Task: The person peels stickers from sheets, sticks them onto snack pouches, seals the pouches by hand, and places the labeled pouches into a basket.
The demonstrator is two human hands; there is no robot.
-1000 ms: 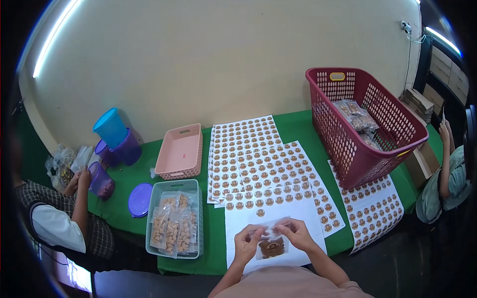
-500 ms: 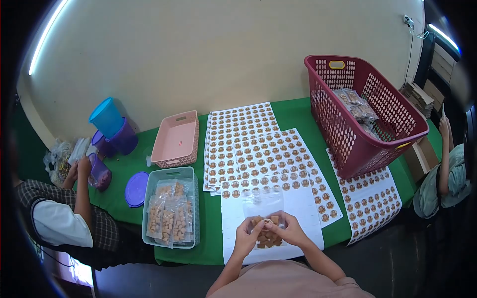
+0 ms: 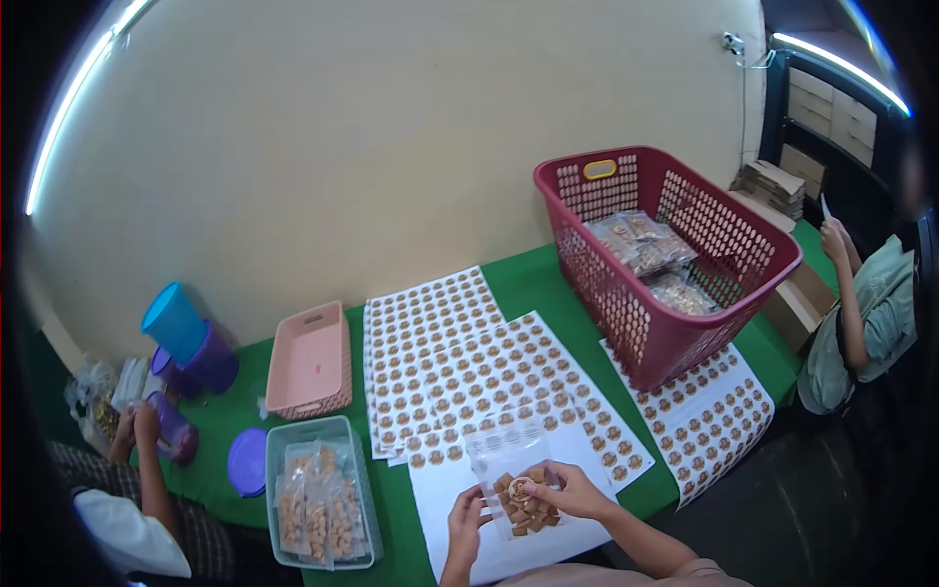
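Observation:
A clear zip bag (image 3: 509,445) of brown snack pieces lies tilted over the white sticker sheet in front of me. Near its middle is a round sticker (image 3: 519,488). My right hand (image 3: 577,491) grips the bag's right side, its thumb pressed on the sticker. My left hand (image 3: 468,523) is closed at the bag's left edge, fingers curled against the plastic. Under and behind the bag spread printed sheets of round stickers (image 3: 479,367); the sheet nearest me has a bare white area (image 3: 445,504).
On the left, a pale green basket (image 3: 371,533) holds filled bags, near a pink basket (image 3: 311,367) and a purple lid (image 3: 247,462). A large maroon basket (image 3: 636,342) with packed bags stands right. Other people work at both ends: a hand (image 3: 145,423) left, a hand (image 3: 836,240) right.
My view has turned rightward and up. My hands have moved apart: the left has shifted to the bag's left edge, while the right thumb now presses the sticker against the bag.

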